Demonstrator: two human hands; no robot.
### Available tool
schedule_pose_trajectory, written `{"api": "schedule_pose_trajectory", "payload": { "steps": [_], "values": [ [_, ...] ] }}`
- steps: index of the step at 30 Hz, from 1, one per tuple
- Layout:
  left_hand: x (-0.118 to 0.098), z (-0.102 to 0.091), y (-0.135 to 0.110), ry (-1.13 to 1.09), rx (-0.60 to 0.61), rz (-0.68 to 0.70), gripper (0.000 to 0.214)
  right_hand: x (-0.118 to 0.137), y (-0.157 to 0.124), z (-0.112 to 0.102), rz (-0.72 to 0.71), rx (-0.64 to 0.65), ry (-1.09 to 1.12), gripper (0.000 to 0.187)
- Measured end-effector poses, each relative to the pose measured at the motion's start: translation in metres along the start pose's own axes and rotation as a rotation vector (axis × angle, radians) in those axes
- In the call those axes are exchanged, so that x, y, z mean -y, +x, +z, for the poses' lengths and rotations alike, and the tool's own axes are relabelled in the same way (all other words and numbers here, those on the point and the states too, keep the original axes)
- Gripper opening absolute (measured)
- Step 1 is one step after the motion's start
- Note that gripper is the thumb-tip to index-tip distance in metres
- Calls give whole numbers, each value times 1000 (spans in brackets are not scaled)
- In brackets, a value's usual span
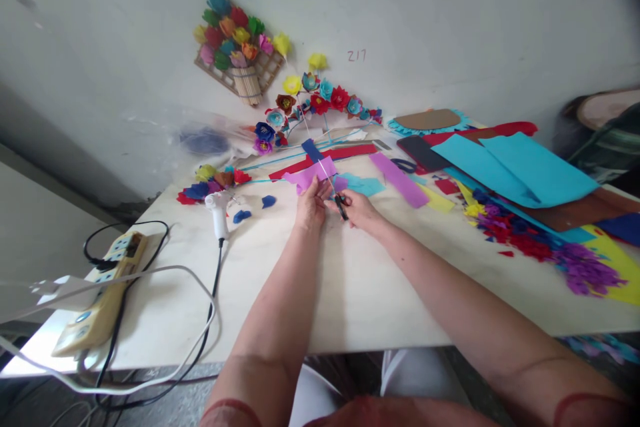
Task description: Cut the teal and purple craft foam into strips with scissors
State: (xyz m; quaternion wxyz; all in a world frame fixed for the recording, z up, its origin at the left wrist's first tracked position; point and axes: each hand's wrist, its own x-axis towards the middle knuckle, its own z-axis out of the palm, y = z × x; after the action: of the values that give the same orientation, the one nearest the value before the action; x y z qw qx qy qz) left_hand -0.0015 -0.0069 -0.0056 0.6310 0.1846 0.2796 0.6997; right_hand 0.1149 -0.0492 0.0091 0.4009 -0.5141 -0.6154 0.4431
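Note:
My left hand [311, 203] is closed on a piece of purple paper [310, 175] held above the white table [350, 287]. My right hand [361, 209] grips a pair of small scissors [336, 193] with dark handles. Their blades point up and left into the purple paper. Both hands meet near the table's middle, a little toward the far side.
A white glue gun [219, 211] lies left of my hands, its cord running to a power strip [103, 293] at the table's left edge. Paper flowers [310, 103], coloured strips and blue sheets [515, 167] cover the far and right side. Purple and red scraps [550, 247] lie right.

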Motion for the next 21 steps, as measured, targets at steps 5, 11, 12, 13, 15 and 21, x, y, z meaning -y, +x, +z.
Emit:
{"api": "schedule_pose_trajectory", "payload": {
  "steps": [5, 11, 12, 13, 15, 21],
  "values": [
    [2, 1, -1, -3, 14, -3, 11, -3, 2, 3, 3, -16, -51, 43],
    [1, 4, -5, -11, 27, -16, 10, -4, 4, 6, -13, -42, -79, 44],
    [1, 4, -6, -15, 32, -18, 9, -4, 5, 6, -17, -49, -84, 44],
    [1, 5, -6, -19, 36, -21, 8, -4, 5, 6, -19, -56, -85, 44],
    [1, 6, -7, -26, 39, -23, 8, -4, 5, 7, -13, -63, -76, 43],
    [2, 6, -5, -19, 16, -43, 12, -8, 8, 10, -18, -82, -69, 41]
  ]
}}
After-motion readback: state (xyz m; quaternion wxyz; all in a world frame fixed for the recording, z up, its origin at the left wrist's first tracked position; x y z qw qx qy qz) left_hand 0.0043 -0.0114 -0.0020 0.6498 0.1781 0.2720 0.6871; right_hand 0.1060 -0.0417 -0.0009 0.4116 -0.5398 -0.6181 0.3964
